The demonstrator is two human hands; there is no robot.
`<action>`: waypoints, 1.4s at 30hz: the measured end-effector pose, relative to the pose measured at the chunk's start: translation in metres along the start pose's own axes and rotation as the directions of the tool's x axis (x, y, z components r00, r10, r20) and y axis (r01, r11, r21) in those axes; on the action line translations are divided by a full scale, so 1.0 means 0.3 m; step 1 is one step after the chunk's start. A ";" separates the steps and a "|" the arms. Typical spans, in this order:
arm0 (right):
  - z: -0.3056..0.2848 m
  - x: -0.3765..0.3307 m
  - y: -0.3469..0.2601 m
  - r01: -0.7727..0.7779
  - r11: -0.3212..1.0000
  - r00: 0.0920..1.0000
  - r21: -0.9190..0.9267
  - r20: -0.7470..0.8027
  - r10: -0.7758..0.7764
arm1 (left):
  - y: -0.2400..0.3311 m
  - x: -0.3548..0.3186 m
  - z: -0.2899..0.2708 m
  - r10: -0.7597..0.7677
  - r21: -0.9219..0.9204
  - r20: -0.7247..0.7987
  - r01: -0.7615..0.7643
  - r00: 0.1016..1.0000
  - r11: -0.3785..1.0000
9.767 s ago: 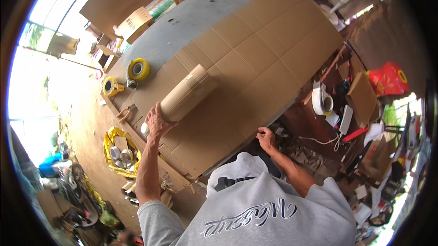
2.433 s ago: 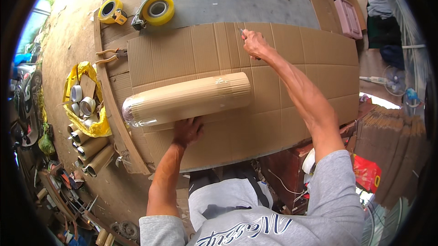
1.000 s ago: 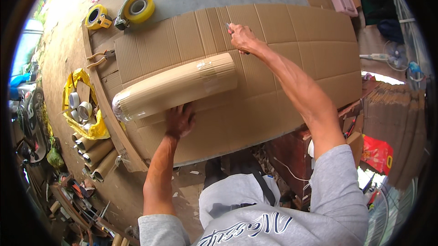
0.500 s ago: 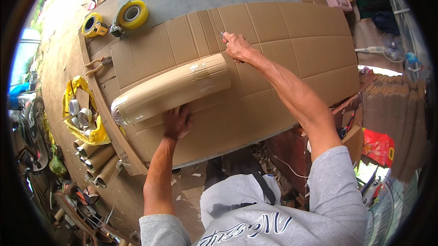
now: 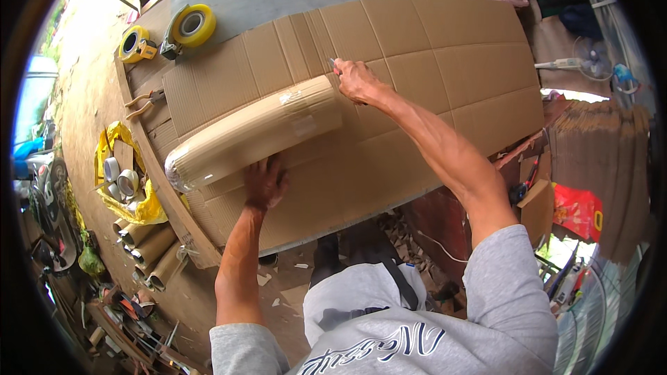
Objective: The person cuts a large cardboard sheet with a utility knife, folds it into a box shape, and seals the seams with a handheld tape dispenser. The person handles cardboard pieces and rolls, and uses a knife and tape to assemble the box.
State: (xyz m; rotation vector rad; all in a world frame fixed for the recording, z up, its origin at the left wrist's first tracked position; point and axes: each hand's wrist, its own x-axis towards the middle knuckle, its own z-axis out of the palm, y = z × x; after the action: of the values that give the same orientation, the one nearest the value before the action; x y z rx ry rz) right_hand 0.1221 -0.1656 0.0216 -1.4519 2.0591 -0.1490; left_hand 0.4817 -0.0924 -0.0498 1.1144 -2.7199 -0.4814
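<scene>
A long cardboard roll (image 5: 257, 127), taped on its side and wrapped in clear film at its left end, lies slantwise on a large creased cardboard sheet (image 5: 389, 166). My left hand (image 5: 265, 182) is spread on the sheet at the near side of the roll, its fingertips in shadow against it. Just beyond the roll's right end, my right hand (image 5: 359, 82) is closed around a small red-handled cutter (image 5: 335, 66). The cutter's short metal tip points away to the left, close to the sheet; whether it touches cannot be made out. My palm hides most of the handle.
A tape dispenser (image 5: 189, 26) and a yellow tape roll (image 5: 135, 43) sit at the table's far left. Pliers (image 5: 144, 101) lie at the left edge. A yellow bag (image 5: 144, 209) holding tape rolls and several cardboard tubes (image 5: 149, 243) stand on the floor there. Stacked cardboard (image 5: 601, 159) is at right.
My right hand with the cutter has moved a little toward me past the roll's right end. The whole view has shifted slightly. My left hand stays beside the roll.
</scene>
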 end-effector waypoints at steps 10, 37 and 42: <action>0.063 -0.102 0.056 0.077 0.995 0.996 0.063 -0.040 -0.075 | 0.017 0.009 -0.021 0.012 0.029 -0.025 -0.011 1.000 1.000; 0.190 -0.339 0.081 0.039 0.999 0.994 0.001 -0.107 -0.038 | 0.010 -0.006 0.002 0.075 0.107 -0.058 -0.068 0.995 0.992; 0.181 -0.404 0.076 0.010 0.999 0.998 0.040 -0.060 -0.007 | 0.001 -0.011 0.009 0.086 0.094 -0.061 -0.080 0.994 0.992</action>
State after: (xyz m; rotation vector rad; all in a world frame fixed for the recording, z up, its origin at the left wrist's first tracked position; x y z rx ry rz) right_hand 0.1584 -0.0358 0.0179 -1.4481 2.0858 -0.2392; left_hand 0.4831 -0.0893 -0.0525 1.0143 -2.7433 -0.3057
